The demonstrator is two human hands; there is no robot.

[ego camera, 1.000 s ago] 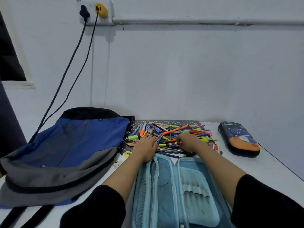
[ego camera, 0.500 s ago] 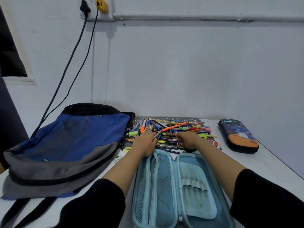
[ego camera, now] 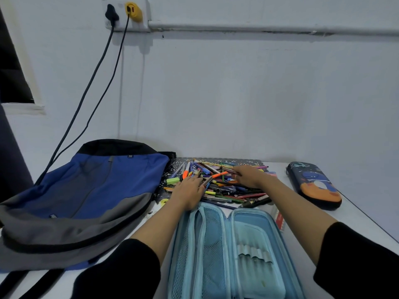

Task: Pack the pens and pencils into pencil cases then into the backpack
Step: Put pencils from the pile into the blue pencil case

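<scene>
My right hand [ego camera: 248, 176] has pushed deeper into the pile of pens and pencils [ego camera: 226, 192] than half a second ago. Its grip is curled down among them, and I cannot tell whether it has caught one. My left hand [ego camera: 190, 192] lies on the pile's near-left edge, fingers nearly straight, holding nothing I can make out. The open blue pencil case [ego camera: 226, 244] just in front looks unfilled, so I judge packing barely begun. The dark pencil case [ego camera: 313, 184] lies zipped on the tabletop [ego camera: 356, 216] to the right, the backpack [ego camera: 86, 190] to the left.
</scene>
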